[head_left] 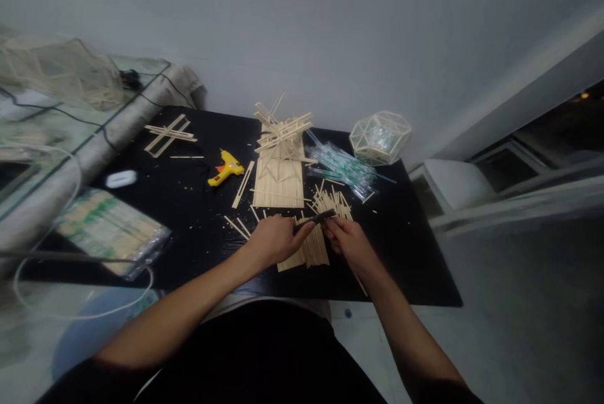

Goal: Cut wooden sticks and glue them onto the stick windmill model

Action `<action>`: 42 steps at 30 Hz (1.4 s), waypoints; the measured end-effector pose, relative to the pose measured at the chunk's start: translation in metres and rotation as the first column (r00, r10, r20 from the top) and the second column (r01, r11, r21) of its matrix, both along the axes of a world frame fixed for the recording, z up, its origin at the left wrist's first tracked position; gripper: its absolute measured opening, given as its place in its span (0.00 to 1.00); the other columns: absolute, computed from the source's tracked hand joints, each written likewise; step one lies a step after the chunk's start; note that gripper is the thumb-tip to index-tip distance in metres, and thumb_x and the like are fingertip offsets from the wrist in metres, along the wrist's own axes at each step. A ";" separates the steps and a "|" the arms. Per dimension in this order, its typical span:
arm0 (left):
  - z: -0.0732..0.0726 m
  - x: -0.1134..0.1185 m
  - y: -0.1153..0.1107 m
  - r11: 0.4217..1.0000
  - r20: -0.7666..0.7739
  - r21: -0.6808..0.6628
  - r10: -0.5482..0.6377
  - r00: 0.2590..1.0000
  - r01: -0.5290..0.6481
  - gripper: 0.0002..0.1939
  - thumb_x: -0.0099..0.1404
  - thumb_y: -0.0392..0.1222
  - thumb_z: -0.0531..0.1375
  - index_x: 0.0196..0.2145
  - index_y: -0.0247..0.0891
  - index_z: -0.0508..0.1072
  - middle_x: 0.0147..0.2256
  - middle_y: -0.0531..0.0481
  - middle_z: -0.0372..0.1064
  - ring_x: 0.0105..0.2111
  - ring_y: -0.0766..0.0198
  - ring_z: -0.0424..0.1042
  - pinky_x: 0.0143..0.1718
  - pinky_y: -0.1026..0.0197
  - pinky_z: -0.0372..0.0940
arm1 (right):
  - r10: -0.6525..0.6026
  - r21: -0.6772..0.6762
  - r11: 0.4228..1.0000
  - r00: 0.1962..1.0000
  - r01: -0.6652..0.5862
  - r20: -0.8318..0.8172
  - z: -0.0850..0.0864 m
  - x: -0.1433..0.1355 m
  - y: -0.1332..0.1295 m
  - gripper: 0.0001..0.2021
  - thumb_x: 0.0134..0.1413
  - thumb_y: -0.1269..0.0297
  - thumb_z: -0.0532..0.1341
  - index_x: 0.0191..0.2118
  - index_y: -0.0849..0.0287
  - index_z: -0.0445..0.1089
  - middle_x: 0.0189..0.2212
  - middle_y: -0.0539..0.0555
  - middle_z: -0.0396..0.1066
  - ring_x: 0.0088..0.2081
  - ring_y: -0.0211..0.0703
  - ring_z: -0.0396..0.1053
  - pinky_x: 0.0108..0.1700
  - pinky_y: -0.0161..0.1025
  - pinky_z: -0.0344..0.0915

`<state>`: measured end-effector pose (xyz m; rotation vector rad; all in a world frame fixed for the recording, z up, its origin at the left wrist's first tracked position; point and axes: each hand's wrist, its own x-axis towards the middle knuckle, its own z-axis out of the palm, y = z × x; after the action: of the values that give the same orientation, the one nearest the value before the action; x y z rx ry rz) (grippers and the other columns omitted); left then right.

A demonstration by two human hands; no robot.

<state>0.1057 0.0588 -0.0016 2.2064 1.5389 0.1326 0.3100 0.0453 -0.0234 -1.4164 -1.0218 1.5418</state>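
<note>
- Well to the left of the stick panel (278, 193) and nearer the person, packaged sticks (113, 231) lie in plastic, apparently spare stock to draw on.
- Left of the panel, toward its far end, crossed strips (170, 134) lie stacked, seemingly prepared but set aside.
- The yellow glue gun (227, 168) lies on its side left of the panel, in neither hand, so gluing looks paused.
- Just beside the panel's left edge lies a narrow frame (243, 185), apparently joined already.
- At the panel's near end, the left hand (275, 237) is closed around a dark tool (314, 220) pointing rightward.
- The panel's sticks lie side by side; criss-crossed strips (285, 130) heaped on its far end look yet to be sorted.
- Nearer the person than the panel, short stick rows (315, 250) sit neatly aligned, judged ready pieces.
- Right of the panel's near corner, loose sticks (333, 198) fan out, not yet lined up.
- Farther right, crumpled wrappers (346, 165) suggest much stock is unpacked.
- Right of the panel's near end, the right hand (348, 240) has its fingers curled in at the tool's tip; whether they pinch a stick, I cannot tell.
- Far right of the panel, a faceted frame (380, 138) looks fully assembled.
</note>
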 end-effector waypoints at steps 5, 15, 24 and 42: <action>-0.004 0.001 -0.001 1.000 -0.010 0.019 -0.015 1.000 0.015 0.45 0.74 0.72 0.37 0.30 0.36 0.79 0.29 0.33 0.77 0.33 0.44 0.79 0.35 0.49 0.68 | -0.031 -0.008 1.000 0.999 0.031 -0.030 -0.001 0.004 -0.007 0.27 0.44 0.39 0.72 0.31 0.62 0.73 0.21 0.43 0.59 0.19 0.28 0.50 0.20 0.31 0.42; 0.003 -0.032 -0.001 0.996 0.251 -0.083 0.064 0.966 -0.044 0.37 0.76 0.68 0.43 0.32 0.41 0.80 0.29 0.41 0.78 0.32 0.52 0.78 0.35 0.54 0.67 | -0.006 -0.014 1.000 0.985 0.003 -0.175 -0.001 -0.008 -0.015 0.26 0.50 0.40 0.70 0.38 0.61 0.75 0.21 0.43 0.58 0.19 0.29 0.46 0.20 0.31 0.43; 0.005 -0.045 -0.027 0.977 0.012 0.208 0.048 0.999 -0.049 0.28 0.76 0.66 0.47 0.39 0.38 0.69 0.36 0.42 0.74 0.36 0.50 0.75 0.36 0.53 0.64 | 0.055 0.065 0.997 0.988 -0.046 -0.144 0.016 -0.034 -0.022 0.23 0.57 0.40 0.67 0.31 0.58 0.67 0.21 0.44 0.61 0.19 0.30 0.49 0.20 0.32 0.46; 0.002 -0.037 -0.030 0.957 -0.068 0.289 0.013 0.998 0.008 0.27 0.76 0.65 0.49 0.38 0.38 0.70 0.32 0.44 0.73 0.32 0.52 0.74 0.32 0.55 0.62 | 0.051 0.131 0.990 0.997 -0.043 -0.056 0.018 -0.038 -0.028 0.22 0.62 0.44 0.64 0.28 0.58 0.65 0.20 0.44 0.60 0.18 0.29 0.50 0.19 0.31 0.45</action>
<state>0.0686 0.0284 0.0003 2.4568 1.6490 0.3029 0.2721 0.0177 -0.0054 -1.2588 -1.1057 1.5134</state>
